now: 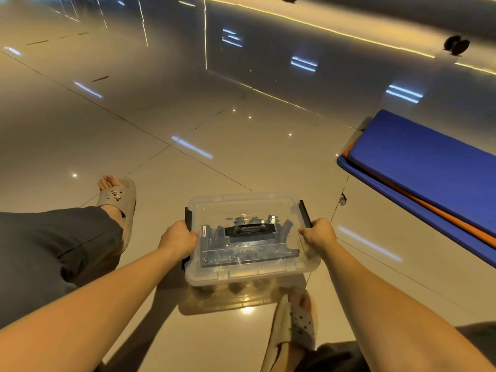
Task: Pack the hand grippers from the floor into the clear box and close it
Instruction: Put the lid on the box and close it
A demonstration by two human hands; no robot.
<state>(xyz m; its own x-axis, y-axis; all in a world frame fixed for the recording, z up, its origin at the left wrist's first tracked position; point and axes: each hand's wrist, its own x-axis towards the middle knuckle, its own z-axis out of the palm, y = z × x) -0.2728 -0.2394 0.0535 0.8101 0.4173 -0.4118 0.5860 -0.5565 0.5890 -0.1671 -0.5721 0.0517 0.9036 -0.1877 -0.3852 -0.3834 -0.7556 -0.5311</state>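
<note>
The clear box (241,272) sits on the glossy tile floor in front of me with its lid on and a black carry handle (251,230) on top. Several dark hand grippers (241,253) show through the lid inside it. My left hand (178,237) grips the box's left side at the black latch (188,217). On the opposite side, my right hand (320,233) grips the box at the other black latch (305,212). I cannot tell whether the latches are snapped down.
My two feet in grey slippers flank the box, left foot (118,194) and right foot (298,320). A blue mat (429,167) with an orange layer lies at the right. A small dark round object (456,44) sits far back right.
</note>
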